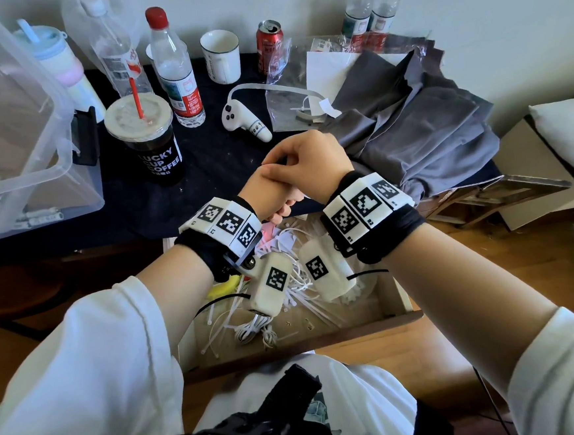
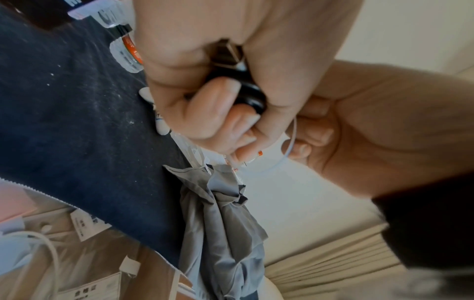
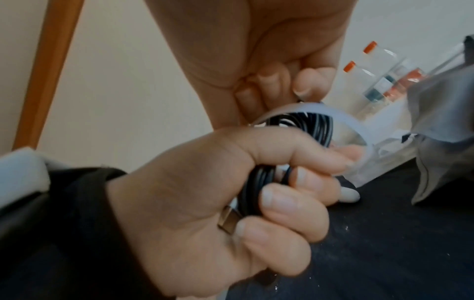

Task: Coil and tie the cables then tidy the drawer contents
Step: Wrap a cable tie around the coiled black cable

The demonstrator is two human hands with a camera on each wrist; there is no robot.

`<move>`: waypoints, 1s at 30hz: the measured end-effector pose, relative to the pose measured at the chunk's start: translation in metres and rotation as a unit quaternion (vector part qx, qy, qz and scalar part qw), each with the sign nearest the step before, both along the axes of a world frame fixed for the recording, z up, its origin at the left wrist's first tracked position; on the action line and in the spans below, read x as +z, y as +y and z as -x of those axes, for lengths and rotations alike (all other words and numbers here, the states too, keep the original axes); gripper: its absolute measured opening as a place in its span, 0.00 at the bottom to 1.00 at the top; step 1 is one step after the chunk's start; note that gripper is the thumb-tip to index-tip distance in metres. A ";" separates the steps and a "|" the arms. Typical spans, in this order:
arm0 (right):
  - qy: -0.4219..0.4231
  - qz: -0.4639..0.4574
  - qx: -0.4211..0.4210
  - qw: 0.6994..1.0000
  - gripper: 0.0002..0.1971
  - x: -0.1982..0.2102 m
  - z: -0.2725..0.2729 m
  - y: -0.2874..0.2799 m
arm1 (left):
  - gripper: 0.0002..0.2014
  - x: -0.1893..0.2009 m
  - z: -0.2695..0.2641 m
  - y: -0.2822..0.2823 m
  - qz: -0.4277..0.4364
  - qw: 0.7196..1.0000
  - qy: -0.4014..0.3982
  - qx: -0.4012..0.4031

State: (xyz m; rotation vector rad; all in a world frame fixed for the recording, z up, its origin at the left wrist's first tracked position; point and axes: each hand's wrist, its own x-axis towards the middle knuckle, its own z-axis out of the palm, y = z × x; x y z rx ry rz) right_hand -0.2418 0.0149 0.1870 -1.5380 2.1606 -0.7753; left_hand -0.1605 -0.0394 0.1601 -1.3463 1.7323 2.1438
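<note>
A coiled black cable (image 3: 256, 182) with a metal USB plug (image 3: 227, 221) sits in my left hand (image 1: 270, 191), whose fingers are curled round the coil (image 2: 248, 93). A white zip tie (image 3: 315, 107) loops over the top of the coil. My right hand (image 1: 308, 157) lies over the left and pinches the tie (image 2: 294, 134) between thumb and fingers. Both hands hover at the table edge above the open wooden drawer (image 1: 322, 338). Loose white zip ties and white cables (image 1: 253, 329) lie tangled in the drawer, partly hidden by my wrists.
On the dark tabletop stand a coffee cup (image 1: 150, 138), water bottles (image 1: 178, 71), a mug (image 1: 221, 56) and a can (image 1: 268, 43). A white controller (image 1: 243, 121), a plastic bag (image 1: 290, 107) and grey cloth (image 1: 419, 128) lie behind my hands. A clear box (image 1: 13, 118) is at left.
</note>
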 end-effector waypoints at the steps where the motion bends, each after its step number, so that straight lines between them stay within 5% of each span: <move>1: 0.004 -0.001 0.002 1.000 0.01 0.001 -0.001 -0.001 | 0.17 0.000 0.001 0.000 -0.008 1.000 0.002 0.006; 9: -0.130 0.104 0.042 0.985 0.11 -0.003 -0.005 0.002 | 0.14 -0.002 -0.005 -0.005 0.068 0.994 0.070 0.051; 14: -0.305 0.113 0.059 0.944 0.13 -0.002 0.000 0.011 | 0.14 -0.002 -0.014 -0.017 0.052 0.992 0.101 0.057; 19: -0.390 0.115 0.043 0.913 0.12 0.003 0.009 0.021 | 0.18 0.002 -0.025 -0.033 -0.019 0.986 0.136 0.094; 25: -0.384 0.088 0.009 0.919 0.12 -0.005 0.028 0.030 | 0.10 0.003 -0.033 -0.037 -0.025 0.984 0.150 0.089; 30: -0.249 0.047 -0.020 0.967 0.12 -0.023 0.030 0.026 | 0.09 0.013 -0.032 -0.031 -0.116 0.968 0.199 0.096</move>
